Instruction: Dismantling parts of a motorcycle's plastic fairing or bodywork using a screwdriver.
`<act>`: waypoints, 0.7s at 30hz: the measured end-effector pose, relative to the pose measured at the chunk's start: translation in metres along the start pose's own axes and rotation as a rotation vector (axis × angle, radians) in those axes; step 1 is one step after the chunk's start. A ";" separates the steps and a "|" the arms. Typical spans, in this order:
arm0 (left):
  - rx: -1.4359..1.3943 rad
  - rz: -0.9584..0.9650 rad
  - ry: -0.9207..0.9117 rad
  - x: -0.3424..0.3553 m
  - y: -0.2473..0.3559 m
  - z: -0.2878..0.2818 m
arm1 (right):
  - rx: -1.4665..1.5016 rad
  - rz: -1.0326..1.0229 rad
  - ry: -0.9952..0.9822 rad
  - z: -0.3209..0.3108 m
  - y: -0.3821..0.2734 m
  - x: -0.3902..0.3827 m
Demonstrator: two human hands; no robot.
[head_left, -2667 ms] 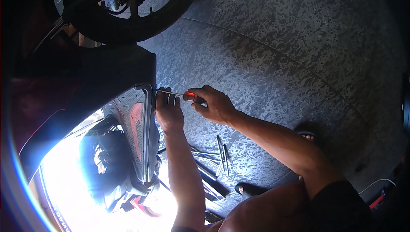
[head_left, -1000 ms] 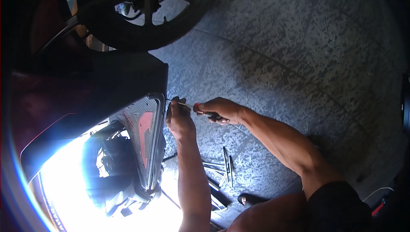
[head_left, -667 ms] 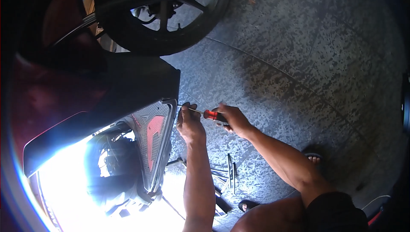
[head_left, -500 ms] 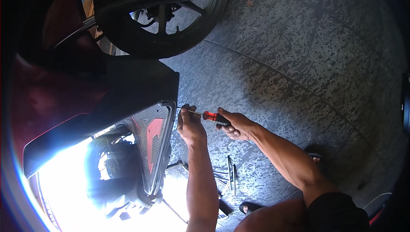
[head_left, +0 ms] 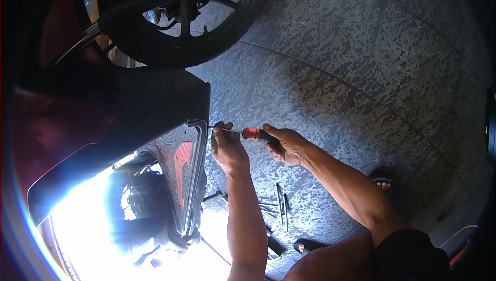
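Head view, contents as follows. Screwdriver [head_left: 251,133], one: red-and-black handle, thin metal shaft, lying nearly level between the two hands, its far end pointing left at the edge of the scooter's dark panel [head_left: 160,95]; whether the tip touches cannot be told. Right hand [head_left: 288,146]: closed around the black rear part of the handle, thumb laid along the top. Left hand [head_left: 228,150]: fingers bent and drawn together around the shaft near its far end, just beside the panel's edge. Footboard [head_left: 181,164], one: textured grey with a red inlay, left of the left hand and below the dark panel. Wheel [head_left: 185,17], one: black, spoked, at the upper left. Rods [head_left: 282,206], several: thin, dark, loose on the mottled grey floor [head_left: 330,120], right of the left forearm. Sandals [head_left: 382,181], two, dark, worn on feet. Glare, strong, at the lower left.
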State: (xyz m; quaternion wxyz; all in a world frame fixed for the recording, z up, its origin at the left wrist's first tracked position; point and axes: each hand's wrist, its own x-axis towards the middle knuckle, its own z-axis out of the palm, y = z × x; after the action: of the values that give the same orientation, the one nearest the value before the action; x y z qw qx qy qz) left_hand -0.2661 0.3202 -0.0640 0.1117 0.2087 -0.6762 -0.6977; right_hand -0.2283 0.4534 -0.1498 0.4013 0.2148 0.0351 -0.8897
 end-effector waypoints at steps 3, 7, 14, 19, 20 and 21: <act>0.006 -0.006 0.031 0.002 0.000 0.002 | -0.029 -0.237 -0.032 0.003 0.014 0.005; 0.025 0.006 0.058 0.001 0.000 0.003 | 0.114 -0.106 -0.015 -0.009 0.014 0.008; -0.002 0.029 0.002 0.005 -0.003 -0.003 | 0.109 -0.231 0.025 0.000 0.009 0.008; -0.024 0.053 -0.046 0.006 -0.006 -0.003 | -0.064 0.141 -0.175 -0.035 0.003 0.016; -0.031 0.068 -0.054 0.006 -0.005 -0.004 | -0.063 0.144 -0.178 -0.027 0.006 0.016; -0.029 0.071 -0.052 0.006 -0.003 -0.006 | -0.010 -0.038 -0.092 -0.017 0.012 0.016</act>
State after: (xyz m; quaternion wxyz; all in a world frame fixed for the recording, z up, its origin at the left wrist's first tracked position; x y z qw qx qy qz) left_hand -0.2688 0.3126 -0.0677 0.1217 0.1648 -0.6757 -0.7082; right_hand -0.2227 0.4383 -0.1703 0.3867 0.1708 0.0251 -0.9059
